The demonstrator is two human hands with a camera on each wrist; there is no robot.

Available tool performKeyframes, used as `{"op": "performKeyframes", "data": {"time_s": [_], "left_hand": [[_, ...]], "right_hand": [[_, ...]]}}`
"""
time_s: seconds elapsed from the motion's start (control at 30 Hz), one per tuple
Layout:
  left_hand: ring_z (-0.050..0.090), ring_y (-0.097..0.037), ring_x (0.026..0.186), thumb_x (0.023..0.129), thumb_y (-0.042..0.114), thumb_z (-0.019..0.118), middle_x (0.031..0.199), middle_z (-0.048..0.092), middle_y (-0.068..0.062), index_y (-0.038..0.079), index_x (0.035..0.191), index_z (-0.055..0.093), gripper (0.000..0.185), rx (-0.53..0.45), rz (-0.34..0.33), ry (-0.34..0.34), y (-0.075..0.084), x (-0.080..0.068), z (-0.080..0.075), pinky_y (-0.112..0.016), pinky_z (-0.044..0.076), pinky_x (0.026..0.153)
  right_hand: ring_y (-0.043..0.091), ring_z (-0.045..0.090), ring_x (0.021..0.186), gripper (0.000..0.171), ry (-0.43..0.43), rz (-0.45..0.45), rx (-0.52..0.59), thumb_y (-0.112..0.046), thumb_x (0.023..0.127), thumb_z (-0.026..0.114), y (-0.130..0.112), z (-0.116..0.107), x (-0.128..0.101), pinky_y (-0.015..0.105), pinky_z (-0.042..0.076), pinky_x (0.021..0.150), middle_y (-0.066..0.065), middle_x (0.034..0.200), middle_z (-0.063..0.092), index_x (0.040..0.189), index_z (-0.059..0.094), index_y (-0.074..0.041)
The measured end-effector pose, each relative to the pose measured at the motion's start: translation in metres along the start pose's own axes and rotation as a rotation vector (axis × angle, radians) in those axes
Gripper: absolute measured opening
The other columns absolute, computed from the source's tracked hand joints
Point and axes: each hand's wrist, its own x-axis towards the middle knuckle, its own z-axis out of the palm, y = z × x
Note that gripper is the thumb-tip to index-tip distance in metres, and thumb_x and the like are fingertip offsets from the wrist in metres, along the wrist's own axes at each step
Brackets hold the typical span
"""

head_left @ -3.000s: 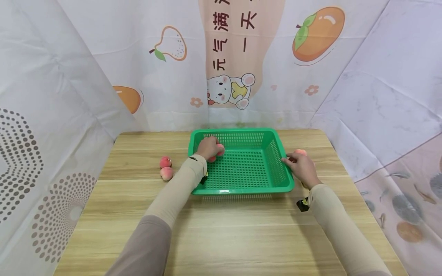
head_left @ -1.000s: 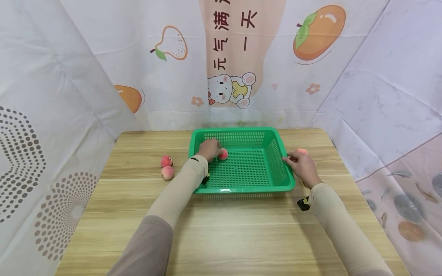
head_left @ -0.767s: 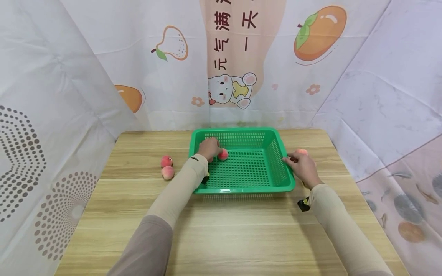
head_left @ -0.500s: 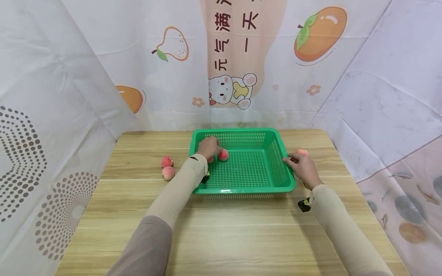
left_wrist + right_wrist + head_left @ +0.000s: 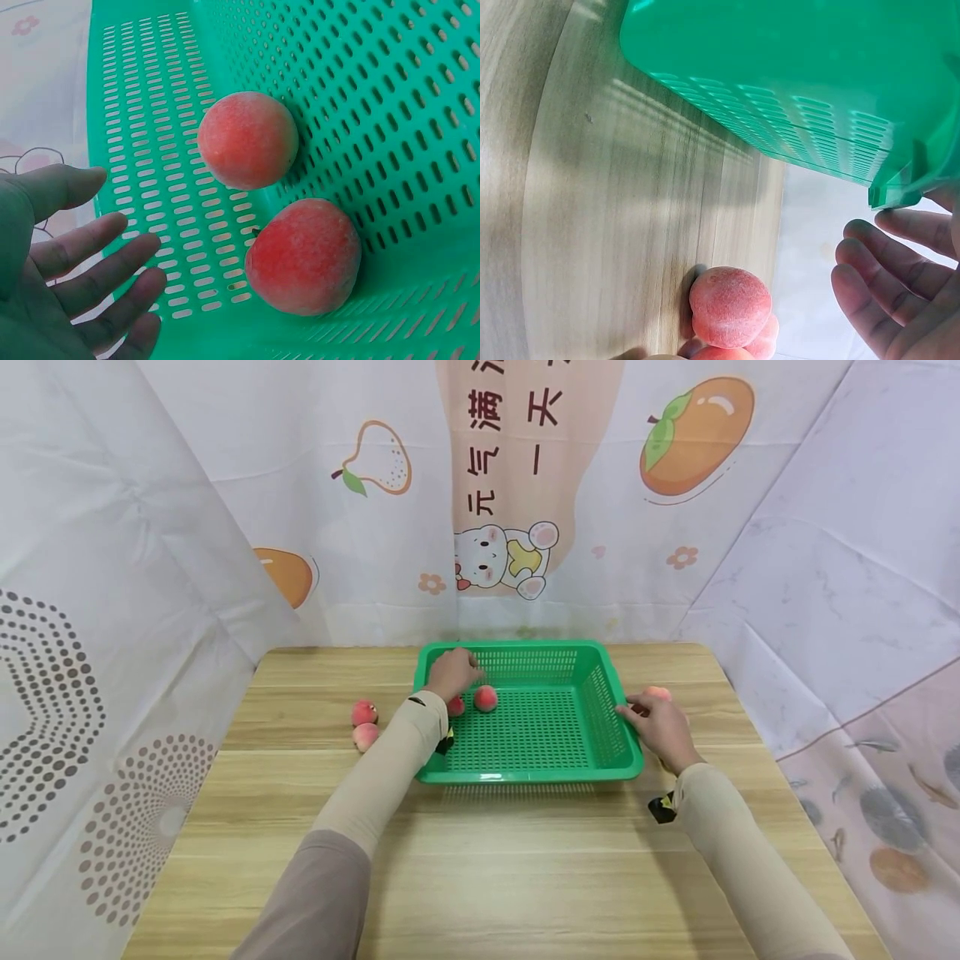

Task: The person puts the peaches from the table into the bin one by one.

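A green perforated basket (image 5: pixel 525 774) stands on the wooden table. Two pink peaches (image 5: pixel 486 698) (image 5: pixel 455 706) lie loose in its far left corner. In the left wrist view they are the farther peach (image 5: pixel 247 140) and the nearer peach (image 5: pixel 304 255). My left hand (image 5: pixel 452 670) hovers just above and behind them, open and holding nothing, its fingers (image 5: pixel 97 262) spread and relaxed. My right hand (image 5: pixel 656 722) rests at the basket's right rim, with loose fingers (image 5: pixel 889 277) beside the basket corner (image 5: pixel 889 196). A peach (image 5: pixel 658 692) lies right behind this hand.
Two more peaches (image 5: pixel 363 712) (image 5: pixel 364 737) sit on the table (image 5: pixel 480 877) left of the basket. More than one peach (image 5: pixel 730 306) lies bunched on the wood near the right hand. Printed cloth walls close in the back and both sides.
The left hand has let go of the peaches in the basket and drawn back toward the far left corner. One peach has settled slightly to the right. The right hand has stayed put.
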Motion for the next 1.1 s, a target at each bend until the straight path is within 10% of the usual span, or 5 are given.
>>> {"op": "performKeyframes", "data": {"time_s": [1.1], "left_hand": [[0.061, -0.027, 0.112, 0.096, 0.028, 0.062, 0.121, 0.067, -0.011, 0.006, 0.122, 0.065, 0.034, -0.086, 0.019, 0.079, -0.013, -0.006, -0.040, -0.041, 0.049, 0.096]], "right_hand": [[0.030, 0.063, 0.087, 0.043, -0.002, 0.018, 0.015, -0.031, 0.098, 0.059, -0.002, 0.000, 0.000, 0.042, 0.050, 0.073, 0.018, 0.098, 0.068, 0.122, 0.064, 0.005]]}}
